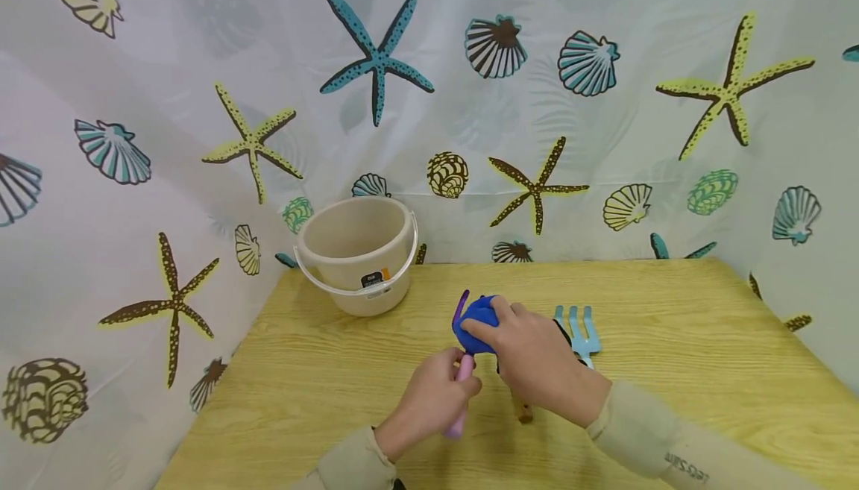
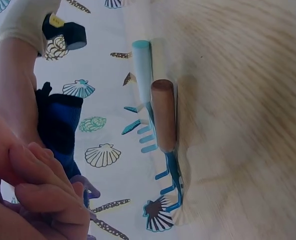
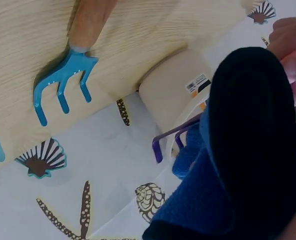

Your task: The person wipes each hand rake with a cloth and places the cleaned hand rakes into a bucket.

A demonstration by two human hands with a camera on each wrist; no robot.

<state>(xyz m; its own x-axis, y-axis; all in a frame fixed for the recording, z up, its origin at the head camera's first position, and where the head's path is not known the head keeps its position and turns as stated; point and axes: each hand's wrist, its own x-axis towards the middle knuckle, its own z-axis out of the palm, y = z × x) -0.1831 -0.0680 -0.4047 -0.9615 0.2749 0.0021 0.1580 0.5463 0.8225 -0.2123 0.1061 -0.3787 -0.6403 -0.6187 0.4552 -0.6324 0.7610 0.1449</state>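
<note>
Left grip [image 1: 429,397] curled round pink handle [image 1: 458,424] | right grip [image 1: 537,348] clasping blue cloth [image 1: 473,330] | bucket [image 1: 335,275] near table edge [image 1: 463,270]

Lettering on the right sleeve [image 1: 640,430] is too blurred to read surely; print on the beige bucket [image 1: 341,274] and its label [image 1: 371,280] is too small.

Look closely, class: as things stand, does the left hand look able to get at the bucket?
Probably, but not with free fingers: the left hand grips the pink handle. Only tabletop shows between that hand and the bucket, so the way seems free.
</note>
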